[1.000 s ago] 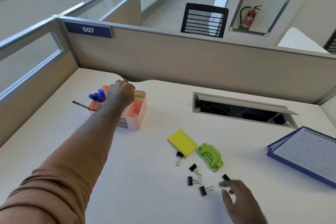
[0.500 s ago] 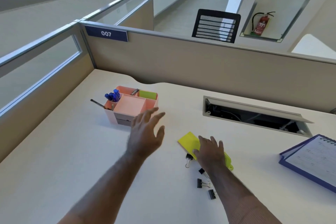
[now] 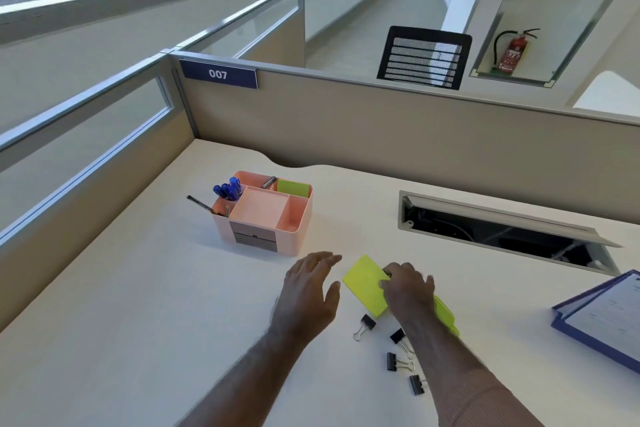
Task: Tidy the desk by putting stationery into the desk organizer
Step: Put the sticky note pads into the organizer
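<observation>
A pink desk organizer [image 3: 304, 218] stands on the white desk, with blue pens [image 3: 228, 189] in its left cell and a green pad [image 3: 292, 188] in a back cell. A yellow sticky pad [image 3: 363, 284] lies flat in front of it. My right hand [image 3: 408, 291] has its fingers curled on the pad's right edge, with a small dark thing at the fingertips, and it covers most of a green hole punch [image 3: 446, 317]. My left hand [image 3: 308, 291] hovers open just left of the pad. Several black binder clips [image 3: 365, 321] lie near my right forearm.
An open cable hatch [image 3: 502, 229] is sunk into the desk at the right. A blue-edged calendar [image 3: 606, 315] lies at the far right. Beige partitions [image 3: 381, 135] close off the back and left. A dark pen [image 3: 201, 203] juts out left of the organizer.
My left hand left the organizer and came down beside the yellow pad. My right hand moved from the binder clips up onto the pad's right edge and curled its fingers there.
</observation>
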`<state>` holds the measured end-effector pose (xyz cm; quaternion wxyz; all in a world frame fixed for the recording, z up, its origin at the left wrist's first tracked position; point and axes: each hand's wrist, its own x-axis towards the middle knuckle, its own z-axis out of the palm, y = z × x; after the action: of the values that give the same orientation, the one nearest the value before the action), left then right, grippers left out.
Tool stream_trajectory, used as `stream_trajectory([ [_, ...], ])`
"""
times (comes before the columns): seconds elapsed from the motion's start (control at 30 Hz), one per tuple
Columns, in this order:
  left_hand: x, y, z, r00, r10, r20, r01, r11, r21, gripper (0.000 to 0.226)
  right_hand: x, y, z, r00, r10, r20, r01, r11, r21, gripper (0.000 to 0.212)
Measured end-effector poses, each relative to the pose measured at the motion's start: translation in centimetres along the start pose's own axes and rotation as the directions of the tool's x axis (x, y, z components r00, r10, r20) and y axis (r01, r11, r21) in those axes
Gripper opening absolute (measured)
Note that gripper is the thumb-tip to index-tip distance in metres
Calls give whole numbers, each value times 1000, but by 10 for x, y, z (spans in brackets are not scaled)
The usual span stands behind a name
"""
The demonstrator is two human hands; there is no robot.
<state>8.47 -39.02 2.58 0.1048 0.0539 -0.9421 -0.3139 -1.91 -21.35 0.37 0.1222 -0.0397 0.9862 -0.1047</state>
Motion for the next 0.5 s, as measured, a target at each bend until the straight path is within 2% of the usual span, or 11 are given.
stream_trajectory([
  [0.07, 9, 0, -2, 996, -77, 44, 80, 995, -68, 54, -2, -1, -8, 1000, -1, 0, 1, 978, 208, 24],
  [0.2, 29, 1, -9, 969, -171, 178, 191, 977, -98, 59, -15, -6, -21, 992, -126, -19, 120, 872, 475, 8],
  [0.27, 37, 4, -12, 966, -162, 202, 187, 976, -113, 44, -24, -11, -27, 981, -192, -28, 176, 820, 545, 7],
  [0.37, 45, 7, -20, 963, -173, 206, 204, 969, -139, 22, -36, -16, -36, 973, -222, -62, 213, 760, 614, 18],
  [0.5, 58, 6, -43, 967, -153, 202, 191, 964, -184, 16, -53, -4, -41, 978, -160, -135, 208, 689, 694, 13],
])
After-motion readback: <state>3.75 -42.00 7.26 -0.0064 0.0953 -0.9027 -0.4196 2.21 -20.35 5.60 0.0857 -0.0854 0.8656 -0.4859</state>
